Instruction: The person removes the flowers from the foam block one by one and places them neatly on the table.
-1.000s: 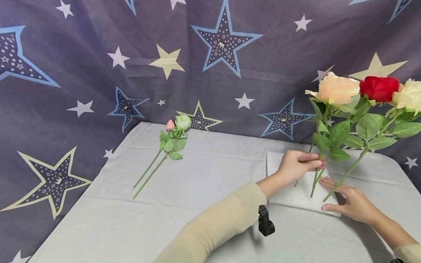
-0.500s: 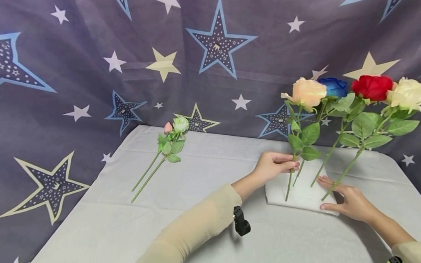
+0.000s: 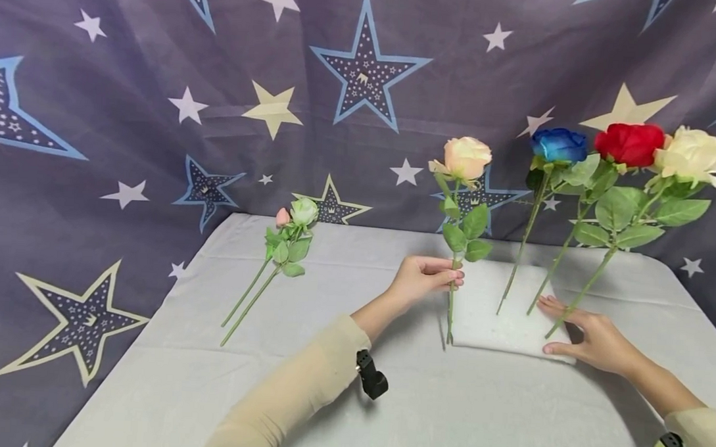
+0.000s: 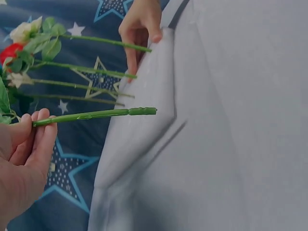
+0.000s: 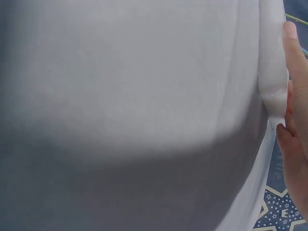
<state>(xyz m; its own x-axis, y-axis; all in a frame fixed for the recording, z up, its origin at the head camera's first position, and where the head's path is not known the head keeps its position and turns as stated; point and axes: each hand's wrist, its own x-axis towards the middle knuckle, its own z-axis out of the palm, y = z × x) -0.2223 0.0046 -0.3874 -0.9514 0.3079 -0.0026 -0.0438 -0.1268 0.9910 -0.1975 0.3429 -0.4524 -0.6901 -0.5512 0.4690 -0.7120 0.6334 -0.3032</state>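
Observation:
In the head view, my left hand [image 3: 422, 281] pinches the stem of a peach rose [image 3: 467, 159] between thumb and fingers. The rose is upright at the left edge of a white foam block [image 3: 485, 323]. In the left wrist view the stem's cut end [image 4: 144, 111] hangs free, apart from the foam. My right hand [image 3: 596, 340] rests on the block's right side, fingers extended on top and thumb near the front corner. A blue rose [image 3: 559, 145], a red rose [image 3: 630, 144] and a cream rose [image 3: 694, 155] stand in the block, stems leaning right.
A pale green rose [image 3: 304, 211] and a pink rosebud [image 3: 282, 217] lie on the grey tablecloth [image 3: 329, 380] at the far left. Behind the table hangs a dark curtain [image 3: 337, 144] printed with stars.
My left hand has carried the peach rose leftward, from in front of the other flowers to the block's left edge, uncovering the blue rose. My right hand stays on the block.

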